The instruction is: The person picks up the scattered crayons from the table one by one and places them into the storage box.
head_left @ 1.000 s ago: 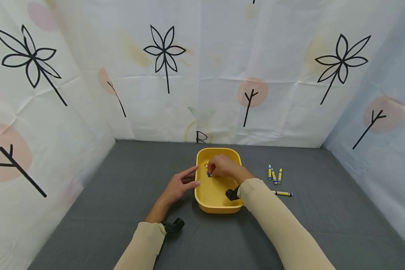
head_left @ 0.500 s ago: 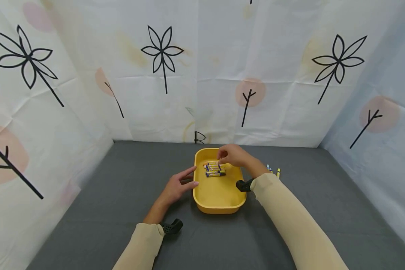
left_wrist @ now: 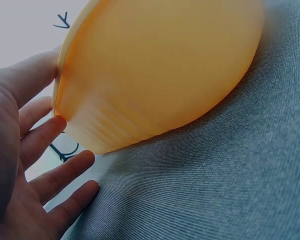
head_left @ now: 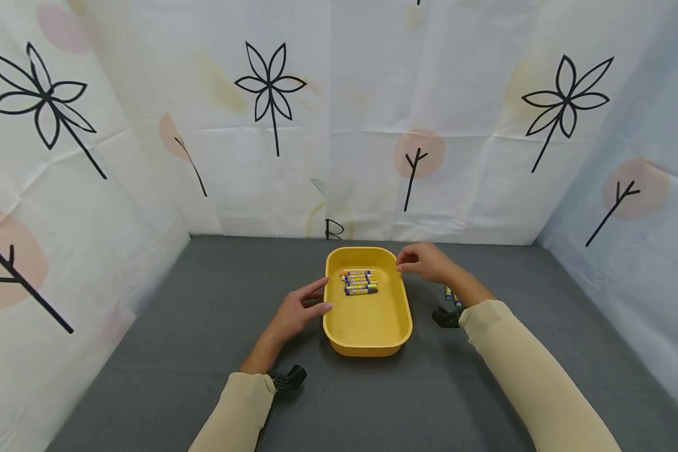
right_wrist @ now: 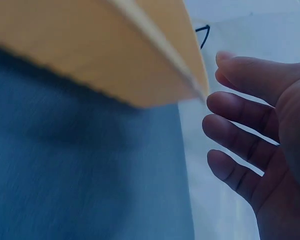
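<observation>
My left hand (head_left: 296, 309) rests on the gray desk (head_left: 203, 326) with its fingers (left_wrist: 50, 135) straight and spread, touching the side of the yellow tray (head_left: 367, 342). My right hand (head_left: 424, 262) is just past the far right corner of the tray. Its fingers (right_wrist: 240, 112) are loose and a little bent, and they hold nothing.

Some crayons (head_left: 360, 282) already lie side by side in the far part of the tray, between my two hands. I think that part is done. The near part of the tray has room left.

A few more crayons (head_left: 451, 295) lie on the desk, close behind my right hand. My wrist hides most of them, so I cannot count them. I think they are what is left.

The flower cloth (head_left: 271, 94) stands beyond my fingers. Nothing lies between my right hand and the loose crayons.
</observation>
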The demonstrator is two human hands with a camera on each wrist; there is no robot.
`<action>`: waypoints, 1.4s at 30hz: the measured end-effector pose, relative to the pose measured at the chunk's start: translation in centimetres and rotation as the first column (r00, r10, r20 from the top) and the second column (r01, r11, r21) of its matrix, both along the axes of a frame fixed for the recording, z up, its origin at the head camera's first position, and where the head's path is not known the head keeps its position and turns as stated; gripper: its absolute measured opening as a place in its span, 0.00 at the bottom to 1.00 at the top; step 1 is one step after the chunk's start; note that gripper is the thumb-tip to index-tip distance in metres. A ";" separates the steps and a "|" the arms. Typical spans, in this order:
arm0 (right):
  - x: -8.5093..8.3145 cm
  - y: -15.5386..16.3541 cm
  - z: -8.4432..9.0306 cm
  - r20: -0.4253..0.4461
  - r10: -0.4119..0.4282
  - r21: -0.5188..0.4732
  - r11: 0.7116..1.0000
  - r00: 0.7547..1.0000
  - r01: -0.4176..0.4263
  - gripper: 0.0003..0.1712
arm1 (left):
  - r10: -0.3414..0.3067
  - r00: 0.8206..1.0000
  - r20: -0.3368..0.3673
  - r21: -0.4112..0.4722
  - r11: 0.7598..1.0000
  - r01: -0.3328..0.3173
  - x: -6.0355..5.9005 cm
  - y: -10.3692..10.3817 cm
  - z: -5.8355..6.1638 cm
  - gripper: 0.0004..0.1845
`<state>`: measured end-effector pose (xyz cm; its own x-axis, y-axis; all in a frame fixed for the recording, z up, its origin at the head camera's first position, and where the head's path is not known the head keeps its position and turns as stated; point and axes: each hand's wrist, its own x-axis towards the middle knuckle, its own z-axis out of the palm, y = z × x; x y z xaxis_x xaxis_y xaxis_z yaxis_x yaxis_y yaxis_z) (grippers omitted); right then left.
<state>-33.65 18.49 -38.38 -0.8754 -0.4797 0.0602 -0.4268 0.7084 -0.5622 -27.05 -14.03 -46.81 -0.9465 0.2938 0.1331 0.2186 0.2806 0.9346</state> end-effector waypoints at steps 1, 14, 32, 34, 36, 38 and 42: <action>0.2 0.4 -0.2 0.001 0.007 0.008 1.000 1.000 -0.007 0.06 | 0.002 1.000 -0.001 -0.002 1.000 -0.002 0.0 0.0 0.0 0.34; 2.8 5.5 -2.0 0.056 0.011 0.073 0.997 0.998 -0.015 0.07 | 0.004 1.000 0.008 -0.016 1.000 -0.004 -0.2 -0.2 -0.3 0.33; 6.3 10.6 -4.1 0.098 0.071 0.055 0.996 0.993 -0.077 0.07 | 0.012 1.000 0.004 0.000 1.000 -0.012 0.0 0.4 -0.3 0.33; 6.4 10.9 -4.2 0.131 0.060 0.051 0.996 0.990 -0.067 0.07 | 0.013 1.000 0.006 0.002 1.000 -0.013 0.0 0.4 -0.2 0.33; 6.5 11.1 -4.3 0.157 0.054 0.043 0.997 0.986 -0.062 0.07 | 0.017 1.000 0.007 0.000 1.000 -0.017 0.1 0.4 -0.1 0.33; 6.6 11.3 -4.4 0.175 0.039 0.038 0.998 0.984 -0.046 0.07 | 0.022 1.000 0.010 -0.003 1.000 -0.022 0.1 0.3 0.0 0.33; 6.6 11.3 -4.5 0.189 0.031 0.048 0.998 0.981 -0.041 0.07 | 0.027 1.000 0.012 -0.013 1.000 -0.027 0.1 0.3 0.1 0.33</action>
<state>-27.09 29.80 -42.88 -0.8508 -0.5093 -0.1296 -0.3428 0.7247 -0.5978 -26.96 -13.77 -46.68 -0.9556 0.2700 0.1182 0.1998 0.2986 0.9332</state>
